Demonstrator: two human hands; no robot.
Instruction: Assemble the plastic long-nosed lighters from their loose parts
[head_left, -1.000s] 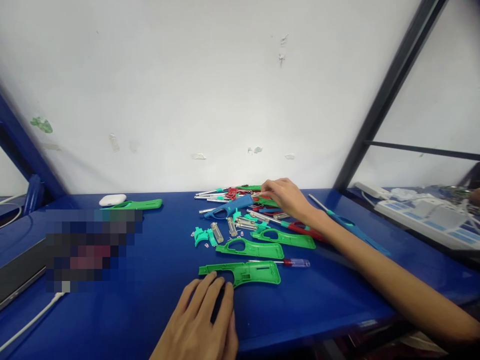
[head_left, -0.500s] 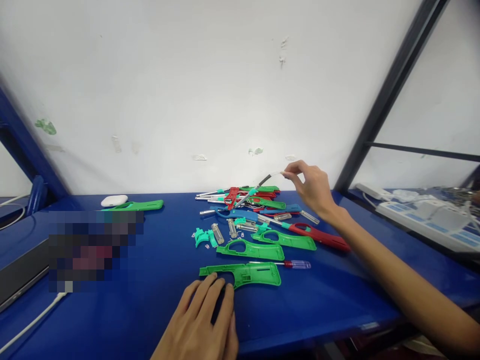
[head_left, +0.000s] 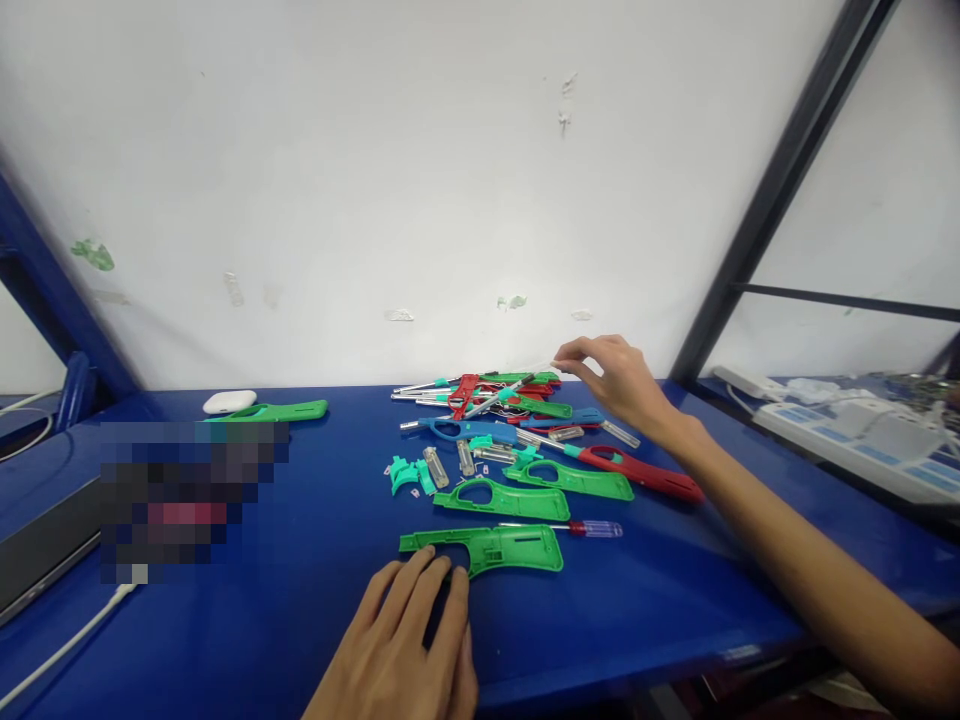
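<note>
My left hand lies flat on the blue table, fingers stretched out, fingertips resting on the left end of a green lighter shell. My right hand reaches over a pile of red, green and blue lighter parts at the back. Its thumb and forefinger pinch the end of a thin rod that slopes down into the pile. Two more green shells lie between my hands. A small red-handled screwdriver sits beside the nearest shell.
A red long-nosed lighter lies under my right forearm. Small teal and metal pieces are scattered left of the shells. A white case and another green shell sit far left. A power strip is on the right, a white cable at the left.
My right hand picked a thin rod out of the pile, lifted it, and has now lowered it back towards the pile. My left hand has stayed still.
</note>
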